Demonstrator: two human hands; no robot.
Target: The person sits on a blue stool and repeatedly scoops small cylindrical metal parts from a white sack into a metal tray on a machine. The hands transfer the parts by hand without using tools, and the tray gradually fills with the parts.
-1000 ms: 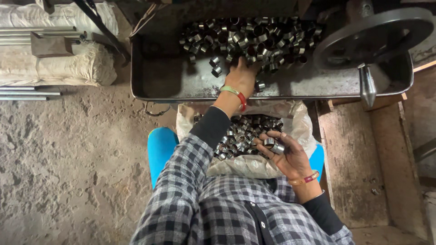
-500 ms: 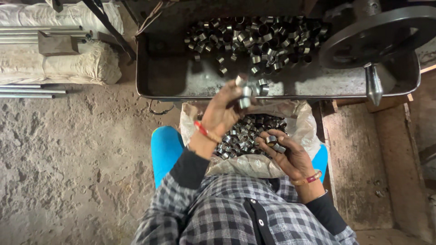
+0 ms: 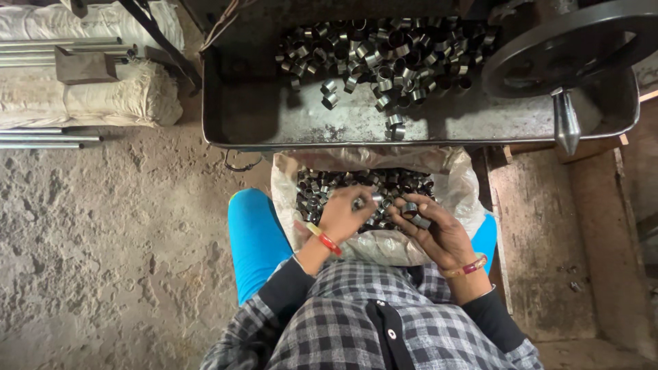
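Note:
A pale sack (image 3: 291, 188) full of short metal rings (image 3: 343, 181) rests on my lap, between my blue-clad knees. My left hand (image 3: 345, 218) is curled over the sack's near side with rings in its fingers. My right hand (image 3: 440, 238) sits beside it at the sack's right, pinching a couple of rings (image 3: 413, 214) between thumb and fingers. Both wrists wear red and yellow bands. Beyond the sack lies a long steel tray (image 3: 301, 127) with a heap of similar rings (image 3: 384, 51) along its far side and a few strays near its front edge.
A dark handwheel (image 3: 569, 41) with a metal handle (image 3: 565, 123) overhangs the tray's right end. White filled sacks (image 3: 89, 99) and metal rods (image 3: 48, 140) lie at the left. Rough concrete floor (image 3: 103, 260) lies left of me, a wooden platform (image 3: 548, 233) right.
My left hand reached into the tray, lifted a few rings, and has come back down to the sack on my lap. My right hand stayed at the sack.

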